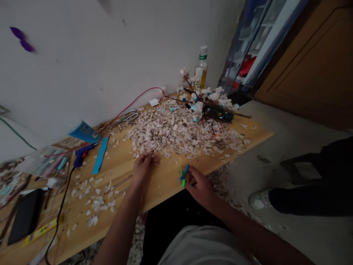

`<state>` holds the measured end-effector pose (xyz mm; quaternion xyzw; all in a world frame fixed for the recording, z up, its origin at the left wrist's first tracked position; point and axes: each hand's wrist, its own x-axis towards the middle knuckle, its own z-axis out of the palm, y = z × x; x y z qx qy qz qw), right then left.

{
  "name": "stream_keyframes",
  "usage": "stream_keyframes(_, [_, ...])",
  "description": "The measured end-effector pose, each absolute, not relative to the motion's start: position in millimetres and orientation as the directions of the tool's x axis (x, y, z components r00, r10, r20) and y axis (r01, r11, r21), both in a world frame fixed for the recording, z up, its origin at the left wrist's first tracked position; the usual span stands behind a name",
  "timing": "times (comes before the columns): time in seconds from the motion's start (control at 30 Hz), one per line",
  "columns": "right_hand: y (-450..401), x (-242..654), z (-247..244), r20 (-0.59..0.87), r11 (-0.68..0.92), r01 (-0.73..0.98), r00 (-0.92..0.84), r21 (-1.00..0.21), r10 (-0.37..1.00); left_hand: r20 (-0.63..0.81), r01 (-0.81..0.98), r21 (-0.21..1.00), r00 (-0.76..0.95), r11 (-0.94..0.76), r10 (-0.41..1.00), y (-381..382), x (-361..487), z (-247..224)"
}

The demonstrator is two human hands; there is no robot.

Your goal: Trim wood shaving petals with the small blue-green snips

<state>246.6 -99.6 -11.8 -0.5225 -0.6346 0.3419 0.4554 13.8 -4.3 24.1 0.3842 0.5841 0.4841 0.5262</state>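
My right hand (200,186), near the table's front edge, grips a small green and blue thing (183,176) with crossing bar-like parts; its kind I cannot make out. At the near edge of a heap of pale pinkish petals (171,129), my left hand (142,166) has its fingers curled together. Whatever it pinches is hidden or too small to name. Behind the heap lies a branch with white blossoms and blue bits (197,106).
A bottle (203,68) stands by the wall. Scissors (131,116), a blue strip (100,155), a blue cup (85,132), a glue gun (82,154) with its cord and a black phone-like slab (26,217) lie leftward. Another person's shoe (260,200) is on the floor at right.
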Motion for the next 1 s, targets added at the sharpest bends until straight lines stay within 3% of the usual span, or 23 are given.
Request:
stream_keyframes(0.07, [-64.4, 244.6, 0.3, 0.251, 0.238, 0.368, -0.013, -0.899, 0.968, -0.173, 0.004, 0.984, -0.168, 0.176, 0.97, -5.2, 9.0, 27.5])
stream_keyframes(0.13, [-33.1, 241.5, 6.7, 0.263, 0.293, 0.383, -0.129, -0.876, 0.956, -0.104, 0.168, 0.978, -0.129, 0.125, 0.986, -20.4, 15.0, 27.3])
stream_keyframes(0.2, [-10.1, 237.8, 8.2, 0.274, 0.376, 0.368, -0.3, -0.85, 0.914, -0.079, 0.335, 0.939, -0.019, 0.08, 0.997, -54.9, 38.3, 20.2])
stream_keyframes(0.27, [5.1, 235.0, 7.1, 0.261, 0.403, 0.334, -0.396, -0.852, 0.88, -0.122, 0.369, 0.929, 0.212, 0.036, 0.97, -103.2, 78.6, 7.9])
stream_keyframes(0.37, [19.0, 235.8, 6.4, 0.201, 0.342, 0.303, -0.414, -0.889, 0.888, -0.105, 0.265, 0.955, 0.724, -0.135, 0.682, -167.6, 144.4, -4.5])
stream_keyframes(0.47, [25.7, 239.8, 8.9, 0.209, 0.401, 0.34, -0.481, -0.851, 0.852, -0.103, 0.245, 0.952, 0.819, -0.181, 0.565, -184.2, 167.9, 8.6])
stream_keyframes(0.6, [23.7, 236.9, 8.8, 0.248, 0.578, 0.439, -0.606, -0.688, 0.756, -0.147, 0.163, 0.986, 0.784, 0.029, 0.603, -152.2, 117.9, 44.5])
stream_keyframes(0.7, [18.6, 228.2, 3.1, 0.257, 0.589, 0.472, -0.594, -0.656, 0.762, -0.214, 0.031, 0.963, 0.698, 0.269, 0.684, -137.0, 68.5, 49.8])
stream_keyframes(0.83, [13.8, 217.8, -1.1, 0.316, 0.523, 0.382, -0.485, -0.761, 0.815, -0.308, -0.226, 0.842, 0.543, 0.489, 0.781, -140.5, 31.7, 28.5])
stream_keyframes(0.93, [14.0, 207.0, 2.9, 0.293, 0.357, 0.146, -0.338, -0.923, 0.894, -0.43, -0.48, 0.732, 0.226, 0.484, 0.874, -126.7, 17.9, 25.2])
stream_keyframes(1.0, [16.7, 194.8, 5.9, 0.232, 0.243, -0.006, -0.327, -0.97, 0.916, -0.484, -0.509, 0.71, 0.151, 0.487, 0.862, -102.3, 10.9, 34.3])
